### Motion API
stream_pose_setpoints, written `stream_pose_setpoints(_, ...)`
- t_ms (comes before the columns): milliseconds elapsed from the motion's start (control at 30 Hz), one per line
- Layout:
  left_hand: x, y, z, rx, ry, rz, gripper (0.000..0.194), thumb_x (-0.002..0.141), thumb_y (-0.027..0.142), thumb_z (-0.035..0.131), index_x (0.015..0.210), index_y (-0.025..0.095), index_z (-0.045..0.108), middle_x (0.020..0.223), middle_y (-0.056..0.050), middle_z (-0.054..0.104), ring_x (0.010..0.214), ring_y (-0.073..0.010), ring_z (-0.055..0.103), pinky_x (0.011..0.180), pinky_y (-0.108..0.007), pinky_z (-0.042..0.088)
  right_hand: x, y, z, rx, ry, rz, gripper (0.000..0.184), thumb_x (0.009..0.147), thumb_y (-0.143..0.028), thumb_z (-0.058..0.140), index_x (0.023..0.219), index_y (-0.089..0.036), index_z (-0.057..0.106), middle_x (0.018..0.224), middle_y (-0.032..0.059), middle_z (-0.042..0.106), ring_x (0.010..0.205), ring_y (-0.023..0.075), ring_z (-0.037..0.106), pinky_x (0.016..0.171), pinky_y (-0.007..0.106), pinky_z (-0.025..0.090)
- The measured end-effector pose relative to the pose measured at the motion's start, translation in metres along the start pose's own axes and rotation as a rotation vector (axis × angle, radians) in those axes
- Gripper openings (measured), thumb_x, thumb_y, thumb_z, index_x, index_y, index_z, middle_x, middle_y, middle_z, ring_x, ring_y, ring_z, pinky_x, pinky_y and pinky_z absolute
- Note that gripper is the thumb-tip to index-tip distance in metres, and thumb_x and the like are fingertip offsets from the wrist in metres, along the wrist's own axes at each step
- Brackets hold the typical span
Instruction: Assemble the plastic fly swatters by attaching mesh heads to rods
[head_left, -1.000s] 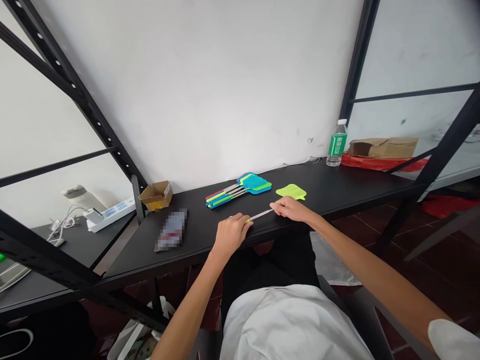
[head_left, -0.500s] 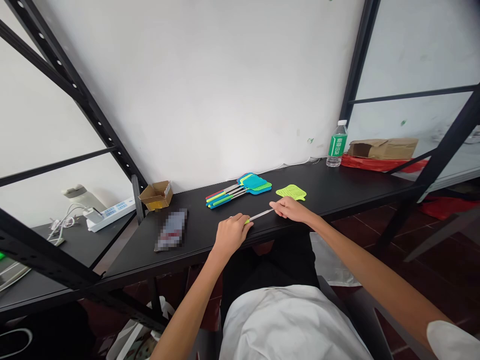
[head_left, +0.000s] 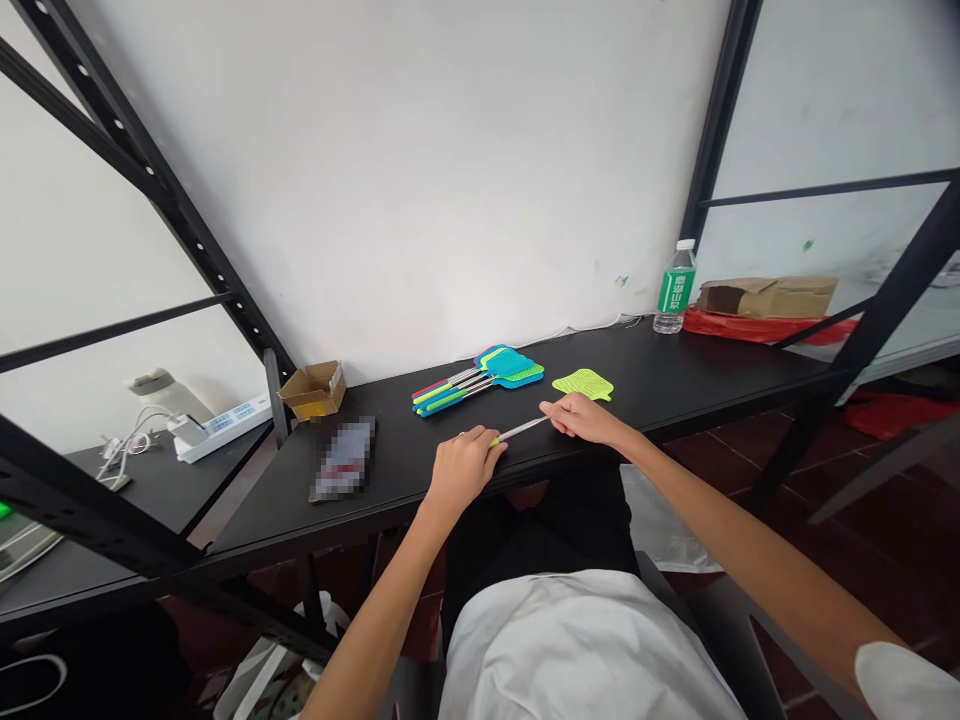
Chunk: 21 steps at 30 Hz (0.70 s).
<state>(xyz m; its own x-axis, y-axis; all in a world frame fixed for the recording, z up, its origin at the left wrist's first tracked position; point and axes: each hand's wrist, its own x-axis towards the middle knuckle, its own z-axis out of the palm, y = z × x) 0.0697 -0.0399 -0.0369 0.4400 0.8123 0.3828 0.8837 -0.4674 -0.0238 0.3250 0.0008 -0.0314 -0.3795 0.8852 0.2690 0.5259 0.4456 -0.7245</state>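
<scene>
A yellow-green fly swatter [head_left: 583,382] lies on the black table [head_left: 660,385], its metal rod [head_left: 521,430] running toward me. My left hand [head_left: 463,466] is closed around the swatter's yellow-green handle end near the table's front edge. My right hand [head_left: 583,416] pinches the rod just below the swatter's head. Behind them lies a pile of several fly swatters [head_left: 480,376] with blue, green and red parts.
A small open cardboard box [head_left: 313,390] and a flat packet [head_left: 343,458] sit at the left. A water bottle [head_left: 674,287], a brown paper bag [head_left: 765,296] on red plastic stand at the back right. A power strip [head_left: 219,425] lies on the left shelf. Black rack posts frame both sides.
</scene>
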Motion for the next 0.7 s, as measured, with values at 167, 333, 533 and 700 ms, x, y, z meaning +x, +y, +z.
stream_pose_setpoints(167,0.0,-0.001,0.001,-0.002,0.011,0.005,0.039,0.102,0.044,0.032,0.11,0.025,0.065,0.098,-0.006,0.067,0.084,-0.0188,0.064,0.062,-0.025,0.037,0.001,0.004,0.002,-0.02,0.024,-0.006,0.063,0.094,-0.064,0.038,0.053,-0.019,0.056,0.047,0.0016,0.054,0.046,0.0136,0.049,0.055,0.028,0.036)
stream_pose_setpoints(333,0.0,-0.003,0.002,-0.01,0.013,0.016,0.039,0.102,0.046,0.033,0.106,0.025,0.066,0.096,-0.004,0.067,0.082,-0.0187,0.064,0.061,-0.025,0.035,0.006,0.009,0.003,0.025,0.065,-0.057,0.047,0.094,-0.056,0.044,0.076,-0.019,0.066,0.069,0.0046,0.067,0.062,0.0178,0.06,0.06,0.029,0.042)
stream_pose_setpoints(533,0.0,-0.001,0.001,-0.01,0.0,0.003,0.038,0.102,0.045,0.034,0.106,0.025,0.066,0.097,-0.005,0.067,0.083,-0.0185,0.064,0.062,-0.025,0.036,0.01,0.02,-0.002,-0.138,0.262,-0.102,0.029,0.09,-0.046,0.056,0.101,-0.021,0.067,0.099,0.0075,0.071,0.086,0.0234,0.063,0.076,0.035,0.048)
stream_pose_setpoints(700,0.0,-0.001,0.0,-0.016,0.0,0.009,0.038,0.102,0.045,0.033,0.106,0.025,0.066,0.097,-0.004,0.066,0.082,-0.0181,0.064,0.059,-0.026,0.034,0.007,0.034,-0.007,-0.542,0.466,0.04,0.041,0.087,-0.041,0.061,0.123,-0.022,0.063,0.13,0.0155,0.06,0.122,0.0378,0.048,0.097,0.05,0.039)
